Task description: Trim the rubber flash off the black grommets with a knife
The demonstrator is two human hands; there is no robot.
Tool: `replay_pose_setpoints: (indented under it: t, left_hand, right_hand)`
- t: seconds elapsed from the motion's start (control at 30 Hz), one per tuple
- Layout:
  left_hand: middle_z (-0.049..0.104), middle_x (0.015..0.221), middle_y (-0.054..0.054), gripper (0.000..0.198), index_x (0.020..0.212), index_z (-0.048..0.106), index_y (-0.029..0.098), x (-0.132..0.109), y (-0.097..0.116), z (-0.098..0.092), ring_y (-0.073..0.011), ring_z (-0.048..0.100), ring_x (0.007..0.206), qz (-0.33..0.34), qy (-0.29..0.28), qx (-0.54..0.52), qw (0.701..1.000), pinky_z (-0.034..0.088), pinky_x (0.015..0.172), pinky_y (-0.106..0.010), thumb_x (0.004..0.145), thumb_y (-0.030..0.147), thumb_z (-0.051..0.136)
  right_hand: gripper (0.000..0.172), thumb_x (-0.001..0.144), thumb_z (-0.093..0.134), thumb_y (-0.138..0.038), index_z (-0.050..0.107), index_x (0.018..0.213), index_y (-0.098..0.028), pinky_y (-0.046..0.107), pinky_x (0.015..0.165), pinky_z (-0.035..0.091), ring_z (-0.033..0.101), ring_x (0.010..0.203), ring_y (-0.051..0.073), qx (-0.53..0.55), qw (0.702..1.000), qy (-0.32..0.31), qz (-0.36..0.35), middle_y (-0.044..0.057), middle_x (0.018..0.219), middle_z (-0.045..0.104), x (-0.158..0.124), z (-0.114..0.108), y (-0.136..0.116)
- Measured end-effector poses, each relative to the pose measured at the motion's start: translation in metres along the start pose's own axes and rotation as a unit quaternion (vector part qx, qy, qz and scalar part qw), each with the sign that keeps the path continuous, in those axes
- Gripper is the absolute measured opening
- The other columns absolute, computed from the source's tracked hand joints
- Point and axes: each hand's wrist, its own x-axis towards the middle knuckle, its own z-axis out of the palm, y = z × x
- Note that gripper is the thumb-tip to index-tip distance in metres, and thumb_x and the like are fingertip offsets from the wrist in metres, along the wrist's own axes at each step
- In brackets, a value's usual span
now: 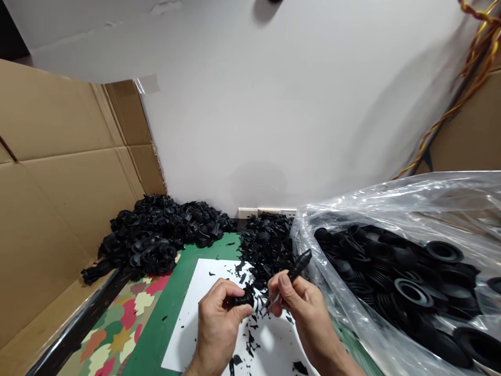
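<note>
Head camera: the left hand (221, 318) is pinching a black part (245, 298) over a white sheet (191, 300); the right hand (299, 300) is gripping a tool (300, 263), its tip sitting near the part; scraps (250, 342) are littering the sheet; a clear bag (332, 297) at right is holding similar parts (442, 251); heaps (156, 235) are lying by the wall (254, 120).

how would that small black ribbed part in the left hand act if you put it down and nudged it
The black ribbed part would probably roll, as its visible body looks round. It is likely light: the left hand pinches it between thumb and fingers. Its ridges may let it flex when squeezed.
</note>
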Motion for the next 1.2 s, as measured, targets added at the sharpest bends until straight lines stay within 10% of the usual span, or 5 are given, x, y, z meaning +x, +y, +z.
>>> replay_pose_setpoints:
  t: [0.7, 1.2]
  left_hand:
    - [0.064, 0.074, 0.0, 0.017, 0.069, 0.064, 0.019, -0.001, -0.002, 0.0, -0.0177, 0.056, 0.069, -0.006, -0.005, -0.003, 1.0, 0.042, 0.057, -0.025, 0.057, 0.007, 0.069]
    - [0.068, 0.065, -0.001, 0.022, 0.064, 0.068, 0.016, 0.007, 0.003, 0.0, -0.0155, 0.059, 0.061, -0.103, -0.009, -0.195, 0.975, 0.048, 0.057, -0.023, 0.045, 0.006, 0.073]
  right_hand:
    - [0.033, 0.068, 0.065, -0.046, 0.061, 0.065, -0.013, 0.025, 0.055, 0.035, 0.044, 0.059, 0.014, -0.159, 0.985, -0.065, 0.018, -0.001, 0.059, 0.051, 0.002, 0.012, 0.005]
    - [0.041, 0.055, 0.079, -0.047, 0.052, 0.065, -0.018, 0.018, 0.034, 0.012, 0.01, 0.034, 0.001, 0.104, 0.978, -0.077, 0.166, -0.015, 0.04, 0.026, 0.001, 0.019, 0.018]
